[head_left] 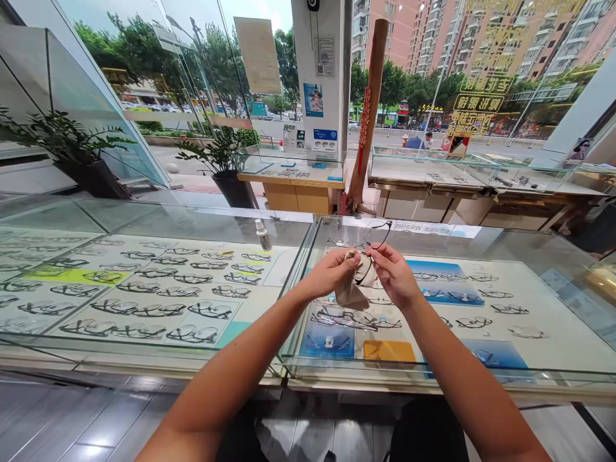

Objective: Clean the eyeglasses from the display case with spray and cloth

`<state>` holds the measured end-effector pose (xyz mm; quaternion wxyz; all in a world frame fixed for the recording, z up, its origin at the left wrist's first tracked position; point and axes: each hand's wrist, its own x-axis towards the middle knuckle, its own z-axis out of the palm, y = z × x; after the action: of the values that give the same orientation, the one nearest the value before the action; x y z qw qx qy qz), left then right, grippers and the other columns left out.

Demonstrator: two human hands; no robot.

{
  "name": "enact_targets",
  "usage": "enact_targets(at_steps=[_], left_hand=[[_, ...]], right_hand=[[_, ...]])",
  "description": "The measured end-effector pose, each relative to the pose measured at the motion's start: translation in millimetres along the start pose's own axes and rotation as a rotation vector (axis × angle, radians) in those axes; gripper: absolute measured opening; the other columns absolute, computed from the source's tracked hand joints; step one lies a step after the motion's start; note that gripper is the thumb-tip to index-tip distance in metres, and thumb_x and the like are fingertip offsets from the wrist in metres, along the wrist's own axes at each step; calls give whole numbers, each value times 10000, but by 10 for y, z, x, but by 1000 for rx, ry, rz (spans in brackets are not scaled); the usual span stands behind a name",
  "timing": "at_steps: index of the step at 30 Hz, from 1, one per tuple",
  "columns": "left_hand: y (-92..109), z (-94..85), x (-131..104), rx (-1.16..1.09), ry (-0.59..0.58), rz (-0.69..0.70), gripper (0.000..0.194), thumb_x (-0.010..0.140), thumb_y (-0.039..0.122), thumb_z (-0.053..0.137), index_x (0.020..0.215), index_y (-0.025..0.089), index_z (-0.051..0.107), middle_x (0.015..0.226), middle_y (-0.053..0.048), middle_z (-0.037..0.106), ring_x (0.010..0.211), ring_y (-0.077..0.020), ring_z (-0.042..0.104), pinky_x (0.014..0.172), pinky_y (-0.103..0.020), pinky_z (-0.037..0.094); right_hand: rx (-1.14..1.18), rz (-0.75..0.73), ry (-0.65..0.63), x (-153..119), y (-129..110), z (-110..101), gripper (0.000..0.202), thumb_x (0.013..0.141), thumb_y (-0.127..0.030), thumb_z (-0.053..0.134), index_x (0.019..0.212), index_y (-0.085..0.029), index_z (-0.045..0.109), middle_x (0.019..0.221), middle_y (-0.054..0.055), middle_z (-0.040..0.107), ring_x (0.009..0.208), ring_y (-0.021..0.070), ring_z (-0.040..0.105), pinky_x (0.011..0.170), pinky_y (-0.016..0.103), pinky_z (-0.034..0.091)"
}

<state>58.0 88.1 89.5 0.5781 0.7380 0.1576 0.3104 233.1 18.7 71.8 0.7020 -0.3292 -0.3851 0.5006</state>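
Above the glass display case, my left hand is closed on a pale beige cloth, which hangs below the fingers and wraps part of the eyeglasses. My right hand pinches the same pair of thin dark-framed eyeglasses near the middle of the frame. One round lens sticks up above the right fingers; the other lies against the cloth between my hands. A small white spray bottle stands on the glass to the left, away from both hands.
Rows of eyeglasses lie inside the left case. More frames, blue cards and a yellow-orange case show beneath my hands. Beyond are a wooden post, a potted plant and another glass showcase.
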Motion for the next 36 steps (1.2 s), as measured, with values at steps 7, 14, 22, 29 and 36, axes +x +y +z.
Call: enact_targets(at_steps=[7, 14, 22, 29, 36], left_hand=[[-11, 83, -10, 15, 9, 32, 439, 894, 550, 776, 1072, 165, 665, 903, -23, 643, 795, -157, 565, 745, -268, 452], [-169, 200, 40, 53, 232, 81, 492, 984, 642, 623, 829, 177, 578, 717, 13, 524, 662, -125, 457, 623, -253, 377], [67, -39, 0, 70, -106, 21, 473, 971, 629, 639, 929, 158, 637, 832, -13, 588, 762, -147, 509, 729, -271, 432], [26, 73, -2, 24, 23, 22, 447, 906, 588, 745, 959, 158, 637, 776, 12, 579, 694, -126, 517, 652, -239, 418], [-41, 169, 18, 27, 155, 35, 618, 985, 735, 537, 723, 174, 540, 643, 10, 528, 586, -113, 453, 549, -245, 344]], right_hand=[[62, 46, 18, 5, -28, 19, 354, 671, -428, 1001, 905, -248, 807, 911, -21, 743, 766, 117, 594, 705, 238, 520], [73, 8, 15, -16, 51, 71, 346, 664, -416, 1013, 905, -277, 808, 890, -31, 746, 847, 124, 641, 814, 229, 542], [89, 44, -12, 8, -32, 9, 313, 711, -394, 983, 859, -219, 768, 915, -11, 730, 785, 112, 630, 681, 211, 528], [139, 85, -21, -22, 17, 57, 348, 707, -414, 986, 913, -240, 767, 899, -14, 739, 714, 119, 625, 580, 226, 529], [163, 73, -16, -31, 68, 68, 363, 672, -373, 1023, 932, -264, 794, 947, -29, 773, 845, 99, 682, 759, 178, 585]])
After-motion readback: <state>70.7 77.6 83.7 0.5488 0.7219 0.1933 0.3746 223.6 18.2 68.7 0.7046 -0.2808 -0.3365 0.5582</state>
